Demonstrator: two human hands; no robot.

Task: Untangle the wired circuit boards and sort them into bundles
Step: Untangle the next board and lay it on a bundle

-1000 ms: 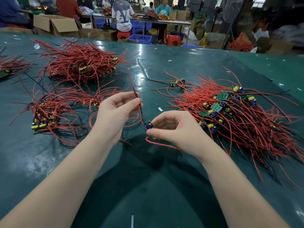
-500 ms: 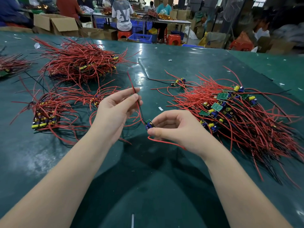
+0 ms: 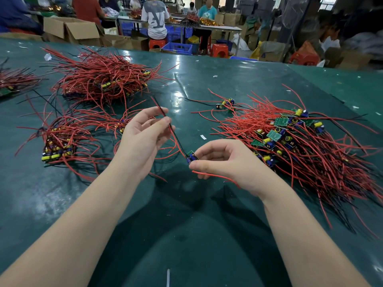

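My right hand [image 3: 223, 162] pinches a small green circuit board [image 3: 192, 156] with a blue capacitor between thumb and fingers. A red wire trails from it under my palm. Its red and black wires [image 3: 165, 119] run up and left through the fingertips of my left hand [image 3: 143, 139], which pinches them above the table. A tangled heap of boards and red wires [image 3: 290, 141] lies to the right. Sorted bundles lie to the left: a near one [image 3: 60, 141] and a far one [image 3: 103, 79].
The green table [image 3: 186, 224] bears a small separate cluster of boards [image 3: 226, 103] at centre back and another bundle [image 3: 12, 83] at the far left edge. Paper scraps are scattered about. People, cardboard boxes and stools stand beyond the far edge.
My left hand's fingers have spread a little and slid along the wires. The right hand has kept its grip on the board, nearly still.
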